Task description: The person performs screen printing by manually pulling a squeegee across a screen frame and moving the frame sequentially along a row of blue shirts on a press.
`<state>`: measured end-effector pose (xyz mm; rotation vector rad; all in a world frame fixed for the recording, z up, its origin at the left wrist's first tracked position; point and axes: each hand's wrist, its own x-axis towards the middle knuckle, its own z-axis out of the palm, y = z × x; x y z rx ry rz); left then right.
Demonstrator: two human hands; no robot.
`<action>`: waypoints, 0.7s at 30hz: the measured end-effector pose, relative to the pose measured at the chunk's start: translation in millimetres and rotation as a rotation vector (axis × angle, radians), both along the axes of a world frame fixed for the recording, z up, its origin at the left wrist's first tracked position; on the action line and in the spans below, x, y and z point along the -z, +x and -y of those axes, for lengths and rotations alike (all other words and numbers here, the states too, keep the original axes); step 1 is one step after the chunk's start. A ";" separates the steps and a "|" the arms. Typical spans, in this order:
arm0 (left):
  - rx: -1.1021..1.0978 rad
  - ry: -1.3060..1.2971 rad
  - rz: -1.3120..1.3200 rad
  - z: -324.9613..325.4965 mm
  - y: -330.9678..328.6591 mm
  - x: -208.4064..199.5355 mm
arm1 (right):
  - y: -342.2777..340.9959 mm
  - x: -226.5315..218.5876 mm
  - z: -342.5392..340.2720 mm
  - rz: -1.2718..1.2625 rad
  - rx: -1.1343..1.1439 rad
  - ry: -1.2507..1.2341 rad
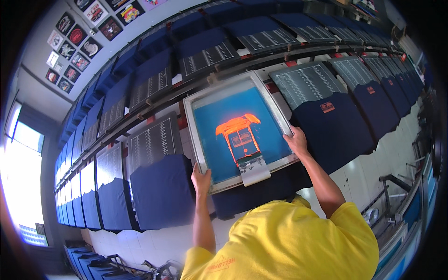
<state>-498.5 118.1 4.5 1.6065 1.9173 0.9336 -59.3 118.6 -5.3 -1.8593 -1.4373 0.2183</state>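
We hold a screen-printing frame by its two long sides, over a navy T-shirt spread on a pallet of the long printing table. The frame is rectangular, with a pale metal rim and a taut blue mesh, and its long axis runs from our body out toward the far row of shirts, tipped a little to the left. Our left hand grips the near left corner, thumb lying on top of the rim and the other fingers hidden under it. Our right hand clamps the right rail, fingers curled tightly over the edge.

On the mesh sits a glossy smear of orange-red ink, widest at the far end and narrowing toward us. A squeegee with a grey, ink-smudged blade rests at the near end of the frame, against the rim.

Just beside the frame, on either side, lie more navy shirts, matte and smooth, some showing white columns of print and one a small orange chest mark. Framed shirt designs hang on the wall.
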 end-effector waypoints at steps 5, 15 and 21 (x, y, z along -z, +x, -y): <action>0.081 -0.044 0.126 -5.0 -9.1 8.8 | -6.3 -8.6 1.0 -0.025 -0.003 -0.089; 0.061 -0.050 0.044 -2.0 0.6 9.1 | -8.0 2.3 2.5 -0.023 0.039 -0.038; 0.099 -0.111 0.037 0.7 0.6 2.4 | -9.4 -1.0 4.8 -0.032 0.052 -0.024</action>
